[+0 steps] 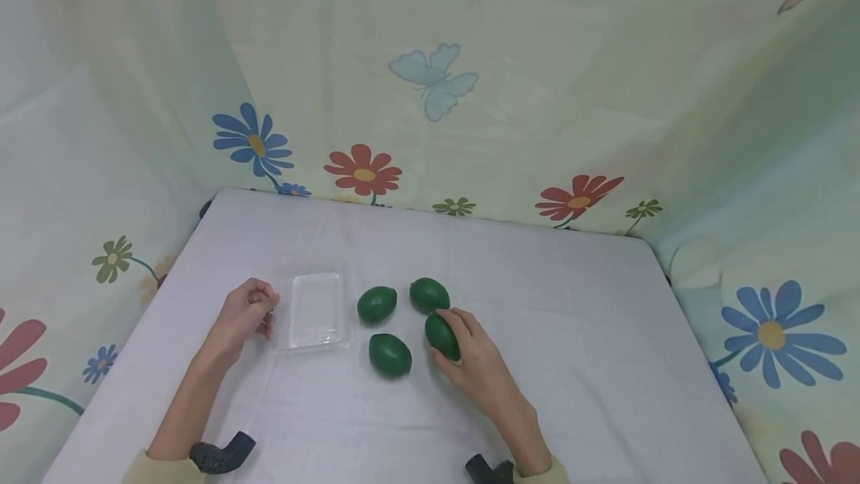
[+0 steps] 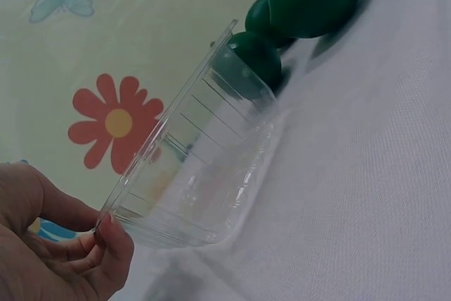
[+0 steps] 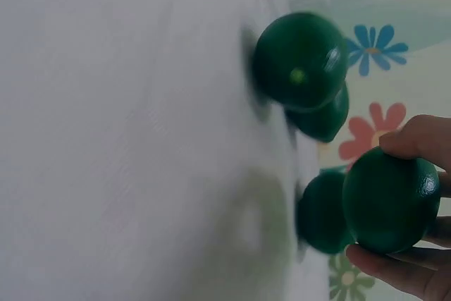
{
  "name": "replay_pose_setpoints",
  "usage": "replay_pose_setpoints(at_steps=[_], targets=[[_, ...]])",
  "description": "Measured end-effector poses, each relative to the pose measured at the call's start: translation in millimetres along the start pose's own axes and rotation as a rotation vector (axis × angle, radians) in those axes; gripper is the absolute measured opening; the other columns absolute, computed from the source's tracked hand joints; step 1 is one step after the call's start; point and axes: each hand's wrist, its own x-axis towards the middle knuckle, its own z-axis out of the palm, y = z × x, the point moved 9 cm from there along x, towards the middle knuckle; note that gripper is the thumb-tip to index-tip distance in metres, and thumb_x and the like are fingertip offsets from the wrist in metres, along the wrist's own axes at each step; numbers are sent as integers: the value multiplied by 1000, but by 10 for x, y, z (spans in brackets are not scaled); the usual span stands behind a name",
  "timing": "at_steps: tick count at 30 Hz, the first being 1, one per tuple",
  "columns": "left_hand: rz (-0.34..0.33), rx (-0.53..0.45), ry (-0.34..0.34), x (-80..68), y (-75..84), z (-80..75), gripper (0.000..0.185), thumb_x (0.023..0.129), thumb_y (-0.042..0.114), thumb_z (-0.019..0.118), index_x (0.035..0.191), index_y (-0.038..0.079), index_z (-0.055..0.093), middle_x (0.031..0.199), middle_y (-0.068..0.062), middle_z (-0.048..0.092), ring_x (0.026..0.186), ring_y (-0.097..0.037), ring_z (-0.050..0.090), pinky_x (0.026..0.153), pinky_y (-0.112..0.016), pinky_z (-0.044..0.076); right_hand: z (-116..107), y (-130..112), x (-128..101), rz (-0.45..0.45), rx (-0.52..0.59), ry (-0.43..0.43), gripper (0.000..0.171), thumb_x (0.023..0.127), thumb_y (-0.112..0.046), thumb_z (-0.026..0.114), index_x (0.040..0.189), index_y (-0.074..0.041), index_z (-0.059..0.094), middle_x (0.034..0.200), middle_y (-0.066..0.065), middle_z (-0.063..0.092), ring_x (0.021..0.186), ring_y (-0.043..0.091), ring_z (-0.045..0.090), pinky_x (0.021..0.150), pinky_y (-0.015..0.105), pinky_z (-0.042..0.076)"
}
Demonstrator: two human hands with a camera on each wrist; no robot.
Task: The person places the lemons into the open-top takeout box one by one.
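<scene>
My left hand [image 1: 243, 314] is at the left side of a clear plastic container [image 1: 316, 310]; in the left wrist view, thumb and fingers pinch the rim's near corner. The container sits on the white tablecloth with its opening up and nothing in it. My right hand [image 1: 480, 364] grips a green lime [image 3: 387, 199] between thumb and fingers; the right wrist view shows it raised off the cloth. Three more limes lie between the hands: one beside the container [image 1: 377, 305], one nearer me [image 1: 390, 355], and one farther back [image 1: 429, 295].
A white cloth [image 1: 571, 334] covers the table, whose far edge meets a curtain [image 1: 497, 155] printed with flowers and a butterfly. Dark wrist devices [image 1: 223, 454] are strapped on both forearms.
</scene>
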Motion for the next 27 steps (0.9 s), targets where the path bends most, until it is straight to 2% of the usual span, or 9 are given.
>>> replay_pose_setpoints(at_steps=[8,15,20,27], targets=[[12,-21,-1,27,33,8,24,105,11,52,121,-6,46,84,-4,56,67,-12,55,56,-27,55,57,-466,273,-164,62,-46,58,88,-17,83,138,-6,56,135,13,57,115,25,67,90,33,61],[7,-15,7,45,20,25,25,105,12,52,122,-5,46,84,-5,56,67,-12,55,56,-27,54,225,-783,493,-212,127,-119,58,89,-17,80,141,-9,55,136,11,57,118,25,64,95,38,60],[2,-11,17,37,0,19,24,105,11,52,121,-5,46,84,-5,56,67,-12,55,56,-27,54,384,-951,588,-241,136,-175,57,92,-19,79,142,-9,54,138,11,56,118,22,63,97,33,58],[-1,-19,22,7,-10,13,24,105,11,53,121,-5,46,83,-4,55,65,-11,55,55,-26,54,597,-1152,717,-298,121,-193,53,95,-24,75,141,-10,54,135,10,58,113,19,66,93,26,58]])
